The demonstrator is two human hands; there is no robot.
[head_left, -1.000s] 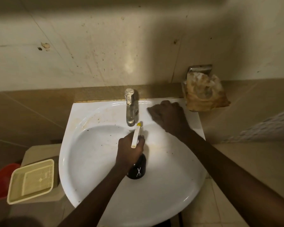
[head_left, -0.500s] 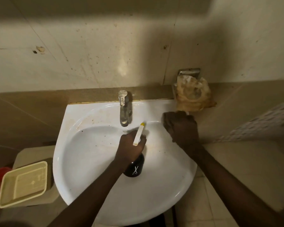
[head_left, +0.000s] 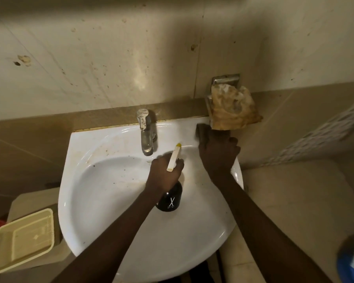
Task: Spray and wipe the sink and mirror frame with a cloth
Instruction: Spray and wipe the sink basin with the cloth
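The dark cloth (head_left: 201, 133) now sits at the back right corner of the white sink (head_left: 114, 201), right of centre in the frame, tucked just under the soap holder; a second ago it was working the rim nearer the tap, so the wipe has travelled rightward along the back ledge. The right hand (head_left: 218, 155) presses it down with fingers curled over it, only a small dark fold showing beyond the knuckles. That suggests the back rim is nearly covered while the bowl remains to do: brown specks and a yellowish smear still mark the basin left of and below the tap (head_left: 145, 132). The left hand (head_left: 165, 172) grips the black spray bottle (head_left: 169, 198) at mid-frame over the basin, its cream nozzle (head_left: 173, 158) with a yellow tip aimed toward the cloth. Above the cloth, a stained rag (head_left: 232, 108) fills the wall-mounted holder. A cream tray (head_left: 23, 241) lies at lower left. No mirror frame is in view.
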